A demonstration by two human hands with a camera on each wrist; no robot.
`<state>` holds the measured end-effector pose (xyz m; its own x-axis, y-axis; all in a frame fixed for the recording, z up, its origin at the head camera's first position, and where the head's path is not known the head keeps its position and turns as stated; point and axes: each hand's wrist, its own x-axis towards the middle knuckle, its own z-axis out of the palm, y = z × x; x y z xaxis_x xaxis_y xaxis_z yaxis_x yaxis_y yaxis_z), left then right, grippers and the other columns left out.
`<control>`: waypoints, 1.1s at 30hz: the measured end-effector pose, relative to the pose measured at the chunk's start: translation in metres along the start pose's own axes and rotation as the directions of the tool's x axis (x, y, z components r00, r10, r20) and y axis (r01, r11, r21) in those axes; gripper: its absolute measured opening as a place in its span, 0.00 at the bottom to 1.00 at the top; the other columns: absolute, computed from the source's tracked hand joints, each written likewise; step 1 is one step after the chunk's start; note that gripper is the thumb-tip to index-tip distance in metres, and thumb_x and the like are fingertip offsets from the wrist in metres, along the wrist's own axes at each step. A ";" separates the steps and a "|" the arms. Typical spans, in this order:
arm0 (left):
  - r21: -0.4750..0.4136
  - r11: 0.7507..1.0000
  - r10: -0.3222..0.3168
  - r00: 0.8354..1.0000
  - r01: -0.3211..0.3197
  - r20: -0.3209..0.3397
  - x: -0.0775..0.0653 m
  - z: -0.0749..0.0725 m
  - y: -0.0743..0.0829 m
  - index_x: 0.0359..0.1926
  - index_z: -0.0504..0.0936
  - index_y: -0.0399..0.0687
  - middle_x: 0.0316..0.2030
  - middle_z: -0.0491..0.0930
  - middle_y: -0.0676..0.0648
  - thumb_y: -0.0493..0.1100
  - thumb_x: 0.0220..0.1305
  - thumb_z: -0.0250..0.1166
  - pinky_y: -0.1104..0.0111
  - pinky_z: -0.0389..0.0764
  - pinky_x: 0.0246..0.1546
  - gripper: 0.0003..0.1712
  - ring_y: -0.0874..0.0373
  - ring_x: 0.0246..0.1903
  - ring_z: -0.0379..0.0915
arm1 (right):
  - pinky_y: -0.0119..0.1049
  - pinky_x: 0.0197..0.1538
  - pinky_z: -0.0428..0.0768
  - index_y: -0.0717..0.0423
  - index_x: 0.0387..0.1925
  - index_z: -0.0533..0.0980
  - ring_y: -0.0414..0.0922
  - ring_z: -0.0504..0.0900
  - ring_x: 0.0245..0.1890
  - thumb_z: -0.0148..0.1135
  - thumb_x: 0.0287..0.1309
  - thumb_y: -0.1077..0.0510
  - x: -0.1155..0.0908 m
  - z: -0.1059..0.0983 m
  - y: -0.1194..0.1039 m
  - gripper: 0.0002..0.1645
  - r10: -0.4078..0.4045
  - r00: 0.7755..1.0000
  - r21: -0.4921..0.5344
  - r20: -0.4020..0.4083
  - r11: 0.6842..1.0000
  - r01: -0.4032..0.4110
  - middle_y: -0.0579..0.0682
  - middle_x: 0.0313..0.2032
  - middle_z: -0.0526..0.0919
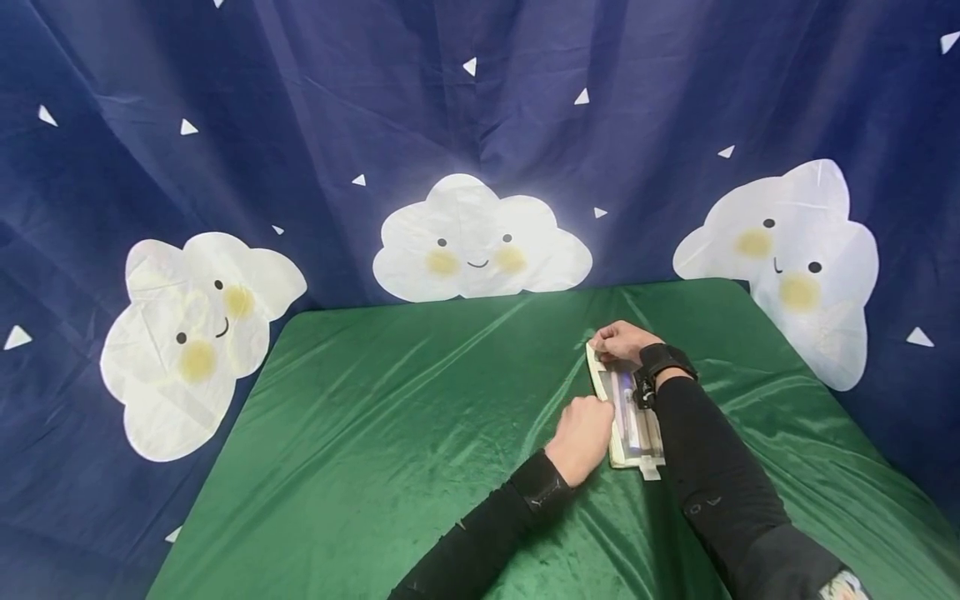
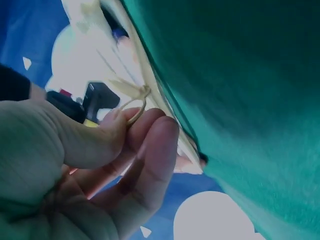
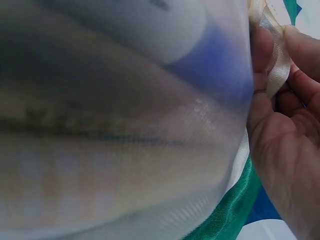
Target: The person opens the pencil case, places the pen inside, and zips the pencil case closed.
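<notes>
both forearms in black sleeves are stretched across the green satin tablecloth (image 1: pixel 390 417), toward the table's 2 o'clock quarter. the left hand (image 1: pixel 581 437) is laid knuckles-up at the 9 o'clock edge of a pale mesh pouch (image 1: pixel 630 408), and in the left wrist view a thin cream pull loop (image 2: pixel 134 102) is pinched between its thumb and curled fingers (image 2: pixel 150 145). the right hand (image 1: pixel 622 340) is curled over the pouch's far end at 12 o'clock; in the right wrist view the pouch's cream ribbon edge (image 3: pixel 277 60) is gripped by its bent fingers (image 3: pixel 262 50). a black wrist strap (image 1: pixel 663 360) is worn just behind that hand.

the pouch is long, flat and rectangular, of sheer, finely woven fabric, with bluish contents seen blurred through it. it is lying on the cloth between the two hands. the cloth is glossy and creased. behind, a dark blue backdrop (image 1: pixel 300 108) is hung in soft folds, printed with white smiling clouds (image 1: pixel 480 242).
</notes>
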<state>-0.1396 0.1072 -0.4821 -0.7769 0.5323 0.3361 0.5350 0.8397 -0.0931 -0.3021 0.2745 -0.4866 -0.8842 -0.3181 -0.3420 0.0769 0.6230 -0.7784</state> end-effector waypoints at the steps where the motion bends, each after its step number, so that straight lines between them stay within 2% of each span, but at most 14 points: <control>1: 0.000 1.000 0.007 1.000 -0.007 -0.001 -0.003 -0.001 0.002 0.27 0.87 0.55 0.24 0.85 0.54 0.40 0.64 0.65 0.71 0.79 0.17 0.09 0.59 0.23 0.82 | 0.36 0.49 0.82 0.60 0.32 0.79 0.41 0.81 0.38 0.53 0.75 0.59 0.000 0.000 0.000 0.15 0.002 1.000 0.001 -0.003 1.000 -0.002 0.49 0.36 0.80; 8: 0.003 0.998 0.056 0.998 -0.056 -0.024 -0.018 -0.013 0.014 0.22 0.83 0.56 0.21 0.83 0.55 0.39 0.61 0.68 0.73 0.77 0.16 0.12 0.62 0.21 0.79 | 0.41 0.54 0.83 0.62 0.33 0.79 0.43 0.83 0.42 0.53 0.75 0.60 0.000 -0.002 0.000 0.14 0.006 1.000 0.006 0.001 1.000 -0.006 0.51 0.39 0.81; 11: 0.012 0.996 0.091 0.996 -0.091 -0.024 -0.025 -0.018 0.018 0.20 0.83 0.57 0.20 0.82 0.56 0.40 0.61 0.68 0.73 0.76 0.16 0.13 0.64 0.20 0.79 | 0.39 0.53 0.83 0.61 0.32 0.79 0.42 0.81 0.41 0.52 0.75 0.60 0.001 -0.003 0.003 0.15 0.012 1.000 0.015 0.008 1.000 -0.012 0.49 0.37 0.80; 15: 0.053 0.993 0.107 0.994 -0.105 -0.030 -0.037 -0.023 0.029 0.22 0.84 0.60 0.20 0.82 0.57 0.43 0.60 0.70 0.75 0.75 0.16 0.10 0.65 0.19 0.77 | 0.36 0.50 0.82 0.59 0.28 0.76 0.41 0.80 0.39 0.52 0.75 0.60 0.002 -0.002 0.006 0.16 0.011 1.000 0.024 0.009 1.000 -0.011 0.49 0.35 0.78; 19: 0.120 0.992 0.058 0.995 -0.048 -0.076 -0.050 -0.024 0.043 0.23 0.83 0.62 0.19 0.80 0.59 0.46 0.57 0.72 0.77 0.71 0.14 0.09 0.66 0.18 0.73 | 0.40 0.53 0.83 0.57 0.27 0.74 0.43 0.81 0.42 0.52 0.75 0.59 0.000 -0.002 0.006 0.17 0.007 1.000 0.014 0.011 1.000 -0.007 0.51 0.39 0.79; 23: 0.152 0.987 -0.032 0.995 0.046 -0.091 -0.053 -0.022 0.049 0.23 0.82 0.62 0.19 0.81 0.59 0.48 0.56 0.73 0.77 0.71 0.14 0.09 0.66 0.18 0.72 | 0.40 0.53 0.83 0.59 0.29 0.76 0.44 0.81 0.44 0.53 0.75 0.58 0.000 -0.004 0.004 0.16 -0.005 1.000 -0.001 0.003 1.000 0.005 0.54 0.44 0.80; 26: 0.125 0.988 -0.084 0.996 0.087 -0.028 -0.049 -0.023 0.043 0.26 0.84 0.60 0.22 0.81 0.58 0.48 0.54 0.74 0.74 0.72 0.14 0.06 0.64 0.20 0.75 | 0.38 0.46 0.83 0.63 0.38 0.81 0.45 0.81 0.42 0.55 0.74 0.58 -0.001 -0.006 0.000 0.13 -0.015 0.999 -0.030 -0.033 0.999 0.014 0.60 0.48 0.82; 28: 0.085 0.989 -0.123 0.992 0.120 0.026 -0.042 -0.025 0.031 0.30 0.84 0.57 0.24 0.82 0.56 0.51 0.59 0.72 0.72 0.73 0.15 0.07 0.63 0.22 0.76 | 0.38 0.44 0.83 0.64 0.46 0.82 0.48 0.81 0.43 0.55 0.73 0.58 -0.001 -0.008 -0.006 0.14 -0.014 0.998 -0.057 -0.059 0.998 0.010 0.63 0.52 0.83; 31: 0.008 0.981 -0.194 0.978 0.194 0.079 -0.024 -0.032 0.001 0.40 0.84 0.51 0.31 0.84 0.52 0.57 0.68 0.65 0.68 0.77 0.22 0.15 0.59 0.28 0.79 | 0.47 0.51 0.84 0.64 0.55 0.80 0.58 0.82 0.51 0.55 0.72 0.55 -0.002 -0.014 -0.022 0.20 -0.053 0.989 -0.166 -0.137 0.986 0.030 0.66 0.57 0.81; 33: -0.034 0.970 -0.238 0.966 0.242 0.103 -0.004 -0.040 -0.026 0.49 0.82 0.46 0.38 0.85 0.48 0.60 0.73 0.58 0.64 0.83 0.31 0.22 0.54 0.35 0.82 | 0.55 0.58 0.80 0.65 0.58 0.77 0.64 0.80 0.57 0.53 0.73 0.53 -0.002 -0.021 -0.038 0.23 -0.105 0.970 -0.242 -0.217 0.969 0.051 0.68 0.59 0.80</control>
<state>-0.1371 0.0786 -0.4440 -0.9118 0.3258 0.2501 0.3420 0.9394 0.0234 -0.3132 0.2663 -0.4456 -0.9662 -0.2193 -0.1356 -0.0821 0.7603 -0.6443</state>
